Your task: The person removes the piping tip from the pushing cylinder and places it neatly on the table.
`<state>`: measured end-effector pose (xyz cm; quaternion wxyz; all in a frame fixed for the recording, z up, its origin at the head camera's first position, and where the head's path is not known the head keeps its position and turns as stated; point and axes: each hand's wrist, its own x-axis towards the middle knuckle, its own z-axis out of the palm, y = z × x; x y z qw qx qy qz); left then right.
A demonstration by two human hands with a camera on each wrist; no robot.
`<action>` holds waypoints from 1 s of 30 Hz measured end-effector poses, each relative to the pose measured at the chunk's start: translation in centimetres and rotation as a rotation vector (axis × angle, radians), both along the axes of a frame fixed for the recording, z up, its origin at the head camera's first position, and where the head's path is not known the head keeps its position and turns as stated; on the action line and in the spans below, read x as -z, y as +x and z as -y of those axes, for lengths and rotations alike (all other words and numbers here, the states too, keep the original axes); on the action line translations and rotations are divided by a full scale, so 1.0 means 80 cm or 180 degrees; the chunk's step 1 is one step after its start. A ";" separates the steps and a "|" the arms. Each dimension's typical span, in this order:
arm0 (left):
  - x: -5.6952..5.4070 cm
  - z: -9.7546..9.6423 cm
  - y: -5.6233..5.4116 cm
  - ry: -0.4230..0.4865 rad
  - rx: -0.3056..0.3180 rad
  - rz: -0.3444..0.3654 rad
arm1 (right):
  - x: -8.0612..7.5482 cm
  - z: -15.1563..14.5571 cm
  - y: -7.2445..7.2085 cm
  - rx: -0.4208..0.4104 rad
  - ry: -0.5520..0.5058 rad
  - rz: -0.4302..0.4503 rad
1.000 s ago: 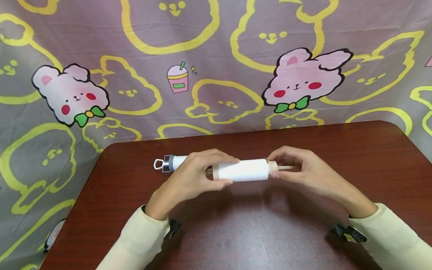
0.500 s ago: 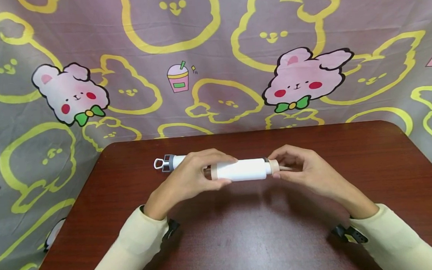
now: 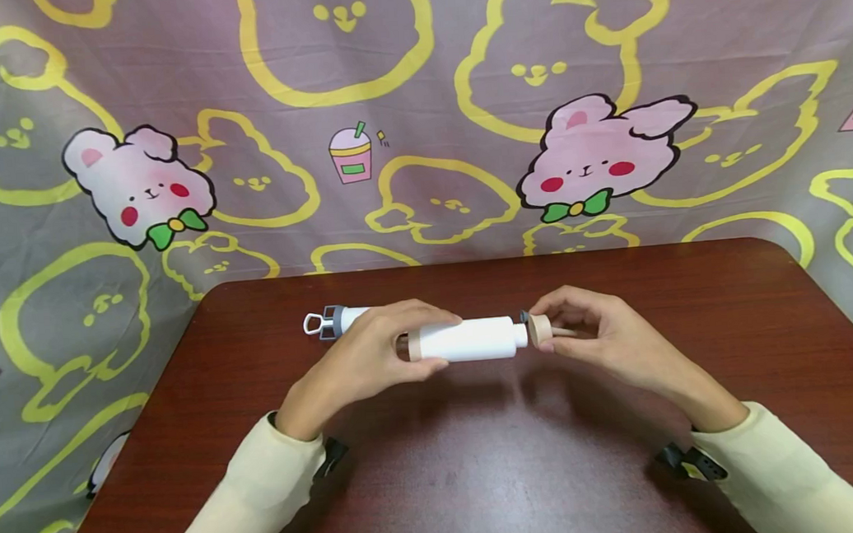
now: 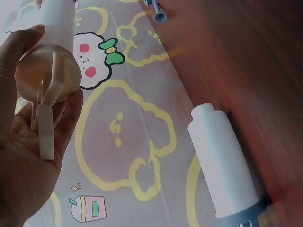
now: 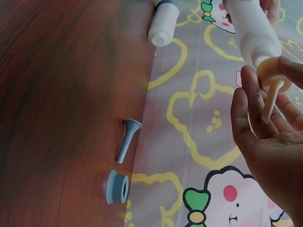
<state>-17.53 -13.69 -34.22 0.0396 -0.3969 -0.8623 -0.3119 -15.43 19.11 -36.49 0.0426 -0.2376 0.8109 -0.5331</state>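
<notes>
My left hand [image 3: 369,353] grips a white syringe-like barrel [image 3: 472,340] around its beige end, holding it level above the table. A beige pull handle [image 4: 46,130] sticks out of that end toward the palm in the left wrist view. Pinched by my right hand [image 3: 612,328] is a beige ring cap [image 3: 540,330], with a thin beige nozzle tube [image 5: 271,101] pointing back into the palm. The cap stands just off the barrel's bare narrow neck [image 3: 521,336], with a small gap in the head view.
Behind my left hand lies a second white barrel [image 4: 220,161] with a grey end and a looped handle [image 3: 313,324]. A grey funnel-shaped nozzle [image 5: 127,140] and a grey ring cap [image 5: 116,187] rest on the brown table [image 3: 486,477]. A patterned curtain [image 3: 416,118] hangs behind.
The beige cap has come off the barrel's neck, which now shows bare. My left hand has drawn the barrel slightly left; my right hand has barely moved.
</notes>
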 end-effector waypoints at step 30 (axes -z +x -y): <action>0.040 0.075 0.018 -0.0545 -0.0655 0.0082 | 0.010 -0.007 -0.001 -0.0038 -0.0007 0.0040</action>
